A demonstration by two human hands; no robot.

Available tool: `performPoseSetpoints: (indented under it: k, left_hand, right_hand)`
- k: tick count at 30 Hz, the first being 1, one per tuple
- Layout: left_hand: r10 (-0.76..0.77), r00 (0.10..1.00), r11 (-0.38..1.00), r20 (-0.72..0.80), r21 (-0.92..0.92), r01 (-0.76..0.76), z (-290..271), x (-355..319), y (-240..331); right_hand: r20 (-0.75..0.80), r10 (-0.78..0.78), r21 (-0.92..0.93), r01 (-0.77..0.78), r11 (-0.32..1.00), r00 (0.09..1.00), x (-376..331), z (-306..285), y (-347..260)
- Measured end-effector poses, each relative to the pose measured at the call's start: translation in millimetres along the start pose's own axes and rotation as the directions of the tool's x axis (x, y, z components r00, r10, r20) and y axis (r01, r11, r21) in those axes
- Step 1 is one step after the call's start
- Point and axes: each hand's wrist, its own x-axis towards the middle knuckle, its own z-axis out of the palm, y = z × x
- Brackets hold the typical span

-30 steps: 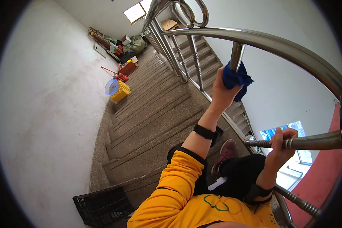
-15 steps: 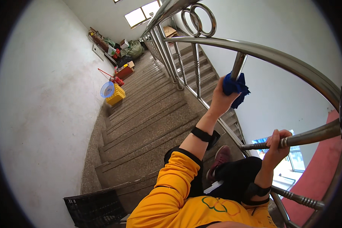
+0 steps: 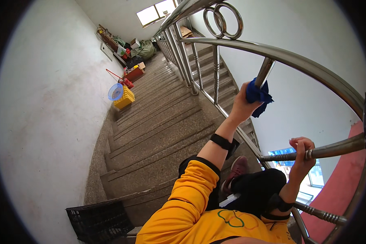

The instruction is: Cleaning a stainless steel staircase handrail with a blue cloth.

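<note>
My left hand [image 3: 243, 106] is wrapped round a blue cloth [image 3: 259, 96], pressing it about a slanting steel baluster [image 3: 266, 70] just under the curved lower rail. A loose corner of the cloth hangs past my fingers. Lower down and nearer to me, my right hand [image 3: 303, 157] closes round another baluster [image 3: 333, 149], next to its ribbed section. Parts of that hand's fingers are hidden behind the bar.
Two linked steel rings [image 3: 223, 21] sit in the railing. Stone stairs [image 3: 162, 126] run down ahead. A yellow crate [image 3: 125, 100], a blue basin [image 3: 116, 92], a fire extinguisher [image 3: 127, 83] and piled sacks [image 3: 144, 49] line the left wall. A black crate [image 3: 98, 221] stands at lower left.
The view has shifted slightly. Both hands keep their places on the balusters, and the cloth stays in my left hand. The fingers of my right hand have changed position a little.
</note>
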Motion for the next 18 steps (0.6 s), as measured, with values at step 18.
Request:
performPoseSetpoints:
  k: [18]
  left_hand:
    - [-0.091,0.996,0.994,-0.022,0.058,0.092,-3,-5,10]
  right_hand:
    - [-0.014,0.221,0.069,-0.219,0.973,0.975,-12,8,20]
